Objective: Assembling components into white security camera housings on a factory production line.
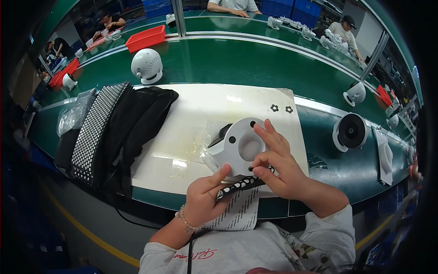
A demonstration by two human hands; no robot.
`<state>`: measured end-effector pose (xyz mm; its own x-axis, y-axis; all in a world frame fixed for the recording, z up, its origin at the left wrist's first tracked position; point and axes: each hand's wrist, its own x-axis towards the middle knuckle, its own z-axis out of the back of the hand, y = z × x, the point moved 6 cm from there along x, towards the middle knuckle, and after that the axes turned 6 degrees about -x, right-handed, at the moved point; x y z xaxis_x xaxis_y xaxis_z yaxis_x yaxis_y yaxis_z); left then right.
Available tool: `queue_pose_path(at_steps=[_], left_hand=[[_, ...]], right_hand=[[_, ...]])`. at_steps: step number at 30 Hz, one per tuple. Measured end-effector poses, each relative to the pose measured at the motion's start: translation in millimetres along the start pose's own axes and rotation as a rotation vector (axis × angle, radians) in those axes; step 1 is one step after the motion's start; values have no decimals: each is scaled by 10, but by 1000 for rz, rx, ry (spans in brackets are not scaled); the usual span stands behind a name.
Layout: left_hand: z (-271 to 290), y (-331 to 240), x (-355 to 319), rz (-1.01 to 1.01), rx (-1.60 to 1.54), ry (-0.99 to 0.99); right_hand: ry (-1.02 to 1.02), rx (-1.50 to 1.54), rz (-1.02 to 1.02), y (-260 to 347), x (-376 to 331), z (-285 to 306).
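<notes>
- The white base point(230, 156) is in the middle, over the near part of the white sheet point(196, 107); I judge it light, stiff and slightly slippery, so its rim gives the safest hold.
- It looks smooth and rounded, with a shallow round hollow and two black dots point(232, 139).
- The left hand point(205, 194) is closed on its near-left rim, together with a spotted strip point(244, 184).
- The right hand point(283, 164) pinches a small black pad point(250, 169) at the near edge.
- Black cloth point(145, 112) lies left on the worktop point(319, 169).
</notes>
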<state>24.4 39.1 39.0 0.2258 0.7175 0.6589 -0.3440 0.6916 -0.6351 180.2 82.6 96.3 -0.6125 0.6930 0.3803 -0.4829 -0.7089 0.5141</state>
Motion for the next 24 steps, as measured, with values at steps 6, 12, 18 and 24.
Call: queue_pose_path(at_steps=[6, 12, 18, 24], left_hand=[[-1, -24, 22, 38, -33, -25], [-4, -1, 2, 54, -65, -35], [-16, -2, -12, 73, -31, -29], [-14, -6, 1, 60, -49, -28]], right_hand=[[-39, 79, 17, -39, -24, 19], [-71, -96, 49, 20, -29, 2], [-352, -721, 535, 153, -251, -34], [-403, -388, 322, 287, -176, 3]])
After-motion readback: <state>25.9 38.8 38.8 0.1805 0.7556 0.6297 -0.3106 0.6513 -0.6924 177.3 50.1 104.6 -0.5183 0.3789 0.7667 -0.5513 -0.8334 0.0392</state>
